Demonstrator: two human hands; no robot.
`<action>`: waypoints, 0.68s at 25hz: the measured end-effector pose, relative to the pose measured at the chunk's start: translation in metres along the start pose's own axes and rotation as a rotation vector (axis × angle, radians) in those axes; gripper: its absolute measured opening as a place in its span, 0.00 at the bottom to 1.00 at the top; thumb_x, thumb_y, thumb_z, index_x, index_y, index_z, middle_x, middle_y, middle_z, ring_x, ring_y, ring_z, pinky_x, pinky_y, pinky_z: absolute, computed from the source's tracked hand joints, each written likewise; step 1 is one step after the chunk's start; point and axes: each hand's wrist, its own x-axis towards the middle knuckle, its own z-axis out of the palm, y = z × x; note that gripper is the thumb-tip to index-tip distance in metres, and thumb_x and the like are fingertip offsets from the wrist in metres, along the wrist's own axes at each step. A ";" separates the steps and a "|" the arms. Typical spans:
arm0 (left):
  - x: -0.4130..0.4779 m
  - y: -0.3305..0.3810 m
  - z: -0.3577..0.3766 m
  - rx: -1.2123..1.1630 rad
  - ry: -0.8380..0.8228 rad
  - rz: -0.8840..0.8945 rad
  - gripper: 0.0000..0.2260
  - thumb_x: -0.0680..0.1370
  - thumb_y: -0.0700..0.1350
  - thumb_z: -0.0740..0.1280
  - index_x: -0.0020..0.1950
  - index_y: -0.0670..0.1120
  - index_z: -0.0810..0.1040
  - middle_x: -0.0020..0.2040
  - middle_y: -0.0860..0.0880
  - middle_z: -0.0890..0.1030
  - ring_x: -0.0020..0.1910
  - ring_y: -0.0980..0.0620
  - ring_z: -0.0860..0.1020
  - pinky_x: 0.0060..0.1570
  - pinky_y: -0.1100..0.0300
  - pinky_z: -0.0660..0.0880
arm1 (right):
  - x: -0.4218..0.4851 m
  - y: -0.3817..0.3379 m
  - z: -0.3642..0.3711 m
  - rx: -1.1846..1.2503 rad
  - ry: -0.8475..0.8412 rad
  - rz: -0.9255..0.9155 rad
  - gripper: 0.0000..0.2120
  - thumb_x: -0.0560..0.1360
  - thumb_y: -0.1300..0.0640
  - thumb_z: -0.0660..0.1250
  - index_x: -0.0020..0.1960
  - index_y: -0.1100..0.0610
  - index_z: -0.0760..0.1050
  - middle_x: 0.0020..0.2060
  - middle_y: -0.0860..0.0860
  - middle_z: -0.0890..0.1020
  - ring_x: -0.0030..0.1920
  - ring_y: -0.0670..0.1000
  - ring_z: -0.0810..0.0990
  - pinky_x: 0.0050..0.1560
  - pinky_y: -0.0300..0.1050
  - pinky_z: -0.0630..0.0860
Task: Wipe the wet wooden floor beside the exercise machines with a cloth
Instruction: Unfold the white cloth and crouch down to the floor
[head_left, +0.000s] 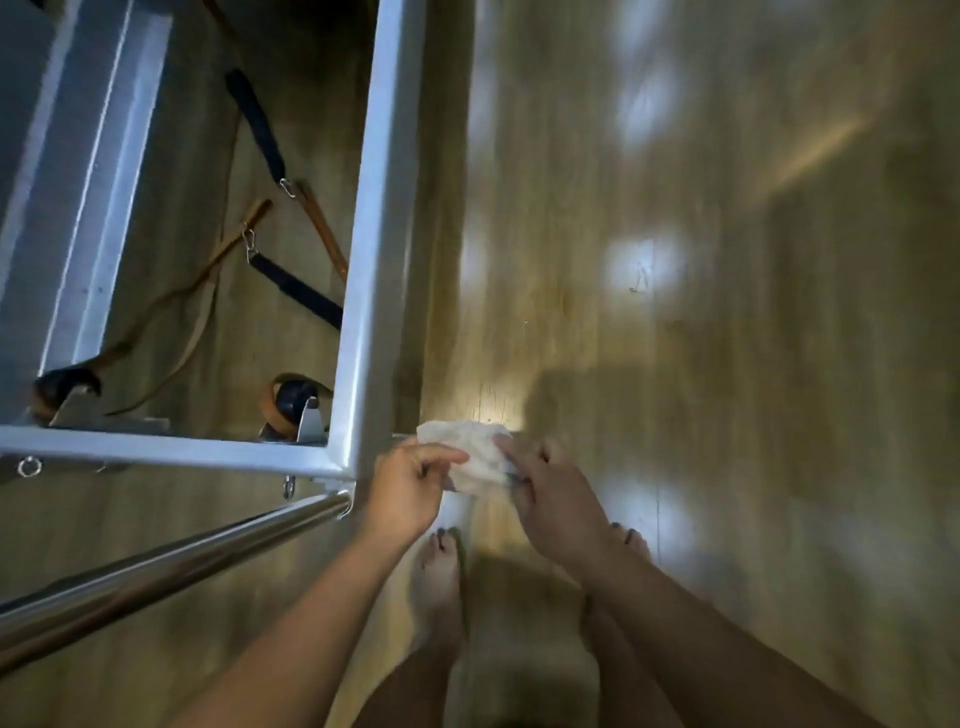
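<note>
A crumpled white cloth (470, 456) is held up in front of me, above the wooden floor (649, 338). My left hand (410, 486) pinches its left edge with thumb and fingers. My right hand (550, 493) grips its right side with curled fingers. The floor shines with bright reflected patches to the right of the exercise machine's silver metal frame (376, 234). The frame's corner lies just left of my left hand.
Inside the frame hang black and brown straps (260, 135) with clips, and a wheel (293, 402) sits near the corner. A chrome bar (171, 566) slants across the lower left. My bare feet (441, 577) stand on the floor below the hands.
</note>
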 end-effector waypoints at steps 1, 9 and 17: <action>0.015 -0.017 0.020 0.012 0.040 -0.037 0.15 0.75 0.29 0.66 0.46 0.47 0.87 0.48 0.50 0.83 0.45 0.53 0.80 0.46 0.73 0.73 | 0.019 0.025 0.013 -0.021 -0.038 -0.013 0.25 0.80 0.62 0.61 0.75 0.48 0.68 0.60 0.50 0.70 0.49 0.45 0.70 0.49 0.38 0.68; 0.087 -0.107 0.145 -0.257 -0.036 -0.168 0.19 0.76 0.32 0.67 0.54 0.56 0.81 0.44 0.52 0.82 0.35 0.58 0.80 0.39 0.62 0.78 | 0.118 0.194 0.072 -0.167 -0.081 -0.104 0.21 0.77 0.60 0.63 0.67 0.46 0.76 0.49 0.45 0.70 0.49 0.46 0.71 0.43 0.36 0.68; 0.189 -0.154 0.258 -0.643 -0.326 -0.320 0.12 0.69 0.37 0.77 0.51 0.44 0.81 0.45 0.43 0.85 0.44 0.44 0.84 0.40 0.53 0.80 | 0.198 0.285 0.108 0.066 -0.162 -0.202 0.23 0.69 0.33 0.68 0.59 0.44 0.73 0.53 0.38 0.77 0.51 0.39 0.77 0.47 0.33 0.73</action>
